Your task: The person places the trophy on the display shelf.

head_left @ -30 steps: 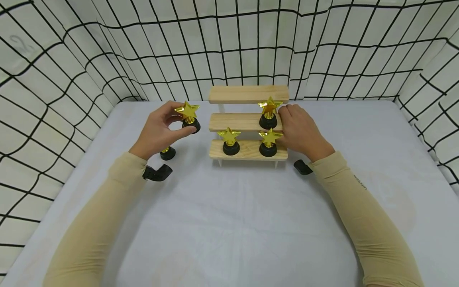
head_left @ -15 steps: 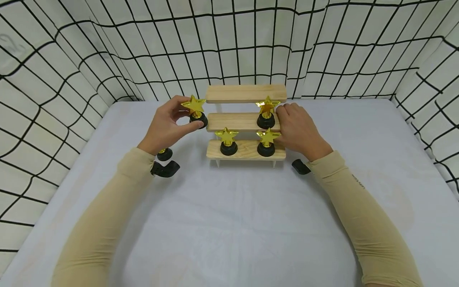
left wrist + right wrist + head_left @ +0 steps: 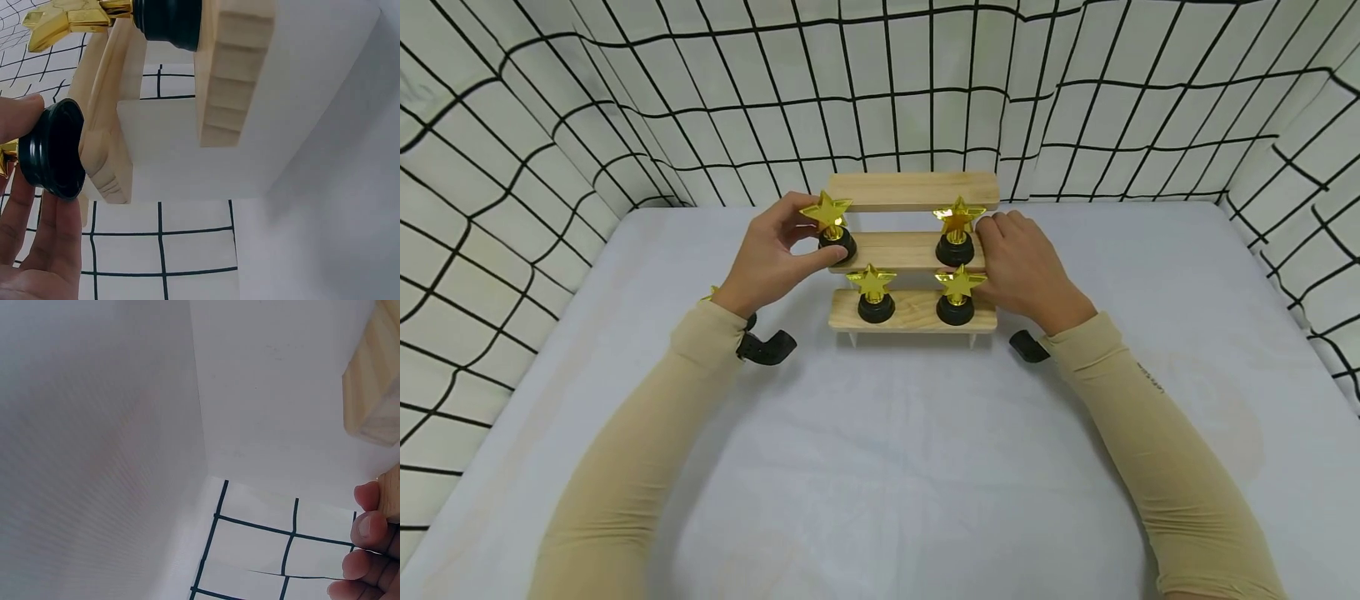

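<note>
Gold star trophies (image 3: 826,210) on black bases; pale natural-wood tiered shelf (image 3: 914,191); white tablecloth (image 3: 880,433); white backdrop (image 3: 700,100) with black grid; beige sleeves (image 3: 647,450).

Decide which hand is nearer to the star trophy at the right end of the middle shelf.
Right. The right hand rests beside that star trophy at the shelf's end; the left hand holds another trophy at the left end.

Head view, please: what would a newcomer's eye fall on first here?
The three-step wooden stand at the table's middle, with gold star trophies on black bases. Two trophies stand on the bottom step and one on the middle step's right end. The left hand grips another trophy at the middle step's left end, while the right hand rests against the stand's right side.
</note>
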A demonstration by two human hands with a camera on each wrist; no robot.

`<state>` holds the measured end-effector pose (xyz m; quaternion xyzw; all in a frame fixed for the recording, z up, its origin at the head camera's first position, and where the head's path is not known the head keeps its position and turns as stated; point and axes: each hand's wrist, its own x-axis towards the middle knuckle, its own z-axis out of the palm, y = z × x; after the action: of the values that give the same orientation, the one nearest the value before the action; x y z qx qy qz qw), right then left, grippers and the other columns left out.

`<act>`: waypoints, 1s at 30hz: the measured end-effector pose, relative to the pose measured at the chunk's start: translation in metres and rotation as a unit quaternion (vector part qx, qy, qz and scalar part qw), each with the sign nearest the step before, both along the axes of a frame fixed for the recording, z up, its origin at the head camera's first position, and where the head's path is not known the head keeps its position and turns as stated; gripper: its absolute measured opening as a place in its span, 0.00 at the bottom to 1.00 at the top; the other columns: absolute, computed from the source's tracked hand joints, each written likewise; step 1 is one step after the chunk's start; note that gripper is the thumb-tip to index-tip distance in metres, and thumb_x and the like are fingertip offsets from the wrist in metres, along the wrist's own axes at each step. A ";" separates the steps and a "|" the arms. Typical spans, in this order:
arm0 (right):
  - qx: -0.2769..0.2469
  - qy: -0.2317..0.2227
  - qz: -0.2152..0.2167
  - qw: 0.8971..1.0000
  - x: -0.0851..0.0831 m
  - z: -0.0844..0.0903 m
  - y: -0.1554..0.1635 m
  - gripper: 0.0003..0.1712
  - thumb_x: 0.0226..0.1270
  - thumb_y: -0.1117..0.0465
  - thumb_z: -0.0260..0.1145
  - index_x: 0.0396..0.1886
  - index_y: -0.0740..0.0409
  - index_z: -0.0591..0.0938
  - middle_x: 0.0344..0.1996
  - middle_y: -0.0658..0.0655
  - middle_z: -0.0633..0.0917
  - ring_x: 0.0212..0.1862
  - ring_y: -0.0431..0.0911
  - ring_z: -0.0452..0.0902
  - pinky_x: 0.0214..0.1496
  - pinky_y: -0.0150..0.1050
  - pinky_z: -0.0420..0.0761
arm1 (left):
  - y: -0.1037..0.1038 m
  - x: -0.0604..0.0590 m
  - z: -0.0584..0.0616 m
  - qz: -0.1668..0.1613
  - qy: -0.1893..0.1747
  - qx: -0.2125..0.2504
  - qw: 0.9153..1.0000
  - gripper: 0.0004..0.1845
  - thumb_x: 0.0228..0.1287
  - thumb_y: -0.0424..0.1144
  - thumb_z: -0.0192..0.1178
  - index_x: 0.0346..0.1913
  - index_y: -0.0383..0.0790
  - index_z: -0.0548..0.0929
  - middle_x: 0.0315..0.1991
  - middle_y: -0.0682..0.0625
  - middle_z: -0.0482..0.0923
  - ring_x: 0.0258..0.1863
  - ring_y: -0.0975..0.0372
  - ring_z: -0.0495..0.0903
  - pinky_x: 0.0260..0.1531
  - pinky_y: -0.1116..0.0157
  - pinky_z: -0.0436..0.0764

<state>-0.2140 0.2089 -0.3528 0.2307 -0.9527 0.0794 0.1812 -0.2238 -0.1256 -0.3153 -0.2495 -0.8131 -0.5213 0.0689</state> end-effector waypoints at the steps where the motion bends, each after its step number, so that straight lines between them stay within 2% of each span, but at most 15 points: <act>1: 0.001 0.000 -0.001 1.000 0.000 0.000 0.000 0.26 0.57 0.53 0.73 0.45 0.68 0.76 0.36 0.63 0.80 0.40 0.58 0.73 0.43 0.50 0.76 | 0.001 0.000 -0.001 -0.003 -0.002 0.004 1.000 0.27 0.57 0.28 0.75 0.59 0.35 0.77 0.52 0.54 0.80 0.51 0.66 0.81 0.62 0.74 0.82; 6: 0.004 -0.020 -0.018 1.000 0.001 0.000 0.000 0.26 0.58 0.51 0.72 0.46 0.65 0.75 0.38 0.62 0.79 0.43 0.58 0.72 0.46 0.50 0.72 | 0.005 -0.002 -0.004 -0.014 -0.010 0.026 1.000 0.27 0.56 0.26 0.75 0.58 0.34 0.77 0.50 0.58 0.79 0.51 0.66 0.81 0.61 0.73 0.82; 10: 0.007 -0.030 -0.029 0.999 0.001 0.000 0.000 0.27 0.59 0.48 0.71 0.47 0.64 0.74 0.39 0.62 0.79 0.45 0.58 0.71 0.47 0.50 0.69 | 0.008 -0.003 -0.007 -0.017 -0.012 0.023 1.000 0.28 0.56 0.26 0.75 0.59 0.32 0.76 0.50 0.59 0.79 0.51 0.67 0.81 0.62 0.73 0.82; 16: 0.004 -0.021 -0.021 1.000 0.000 0.000 0.000 0.29 0.60 0.47 0.72 0.47 0.65 0.75 0.38 0.62 0.79 0.44 0.58 0.72 0.46 0.50 0.71 | 0.013 -0.005 -0.009 -0.025 -0.006 0.011 1.000 0.28 0.57 0.27 0.75 0.59 0.32 0.76 0.51 0.55 0.80 0.50 0.67 0.82 0.61 0.73 0.82; 23: -0.005 -0.020 -0.015 1.000 0.000 0.001 0.000 0.30 0.60 0.46 0.72 0.48 0.65 0.75 0.41 0.63 0.81 0.44 0.58 0.71 0.45 0.50 0.72 | 0.016 -0.007 -0.010 -0.035 -0.009 0.011 0.999 0.28 0.57 0.27 0.75 0.60 0.34 0.76 0.53 0.51 0.80 0.48 0.65 0.80 0.55 0.75 0.81; 30: -0.003 -0.019 -0.019 1.000 0.000 -0.001 0.000 0.31 0.61 0.43 0.71 0.46 0.65 0.75 0.39 0.63 0.80 0.42 0.58 0.71 0.44 0.49 0.71 | 0.019 -0.009 -0.013 -0.045 -0.014 0.013 0.999 0.28 0.58 0.27 0.74 0.60 0.34 0.77 0.52 0.50 0.81 0.47 0.65 0.80 0.55 0.75 0.81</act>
<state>-0.2141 0.2093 -0.3534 0.2108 -0.9599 0.0831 0.1652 -0.2329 -0.1067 -0.3280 -0.2770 -0.7950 -0.5384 0.0372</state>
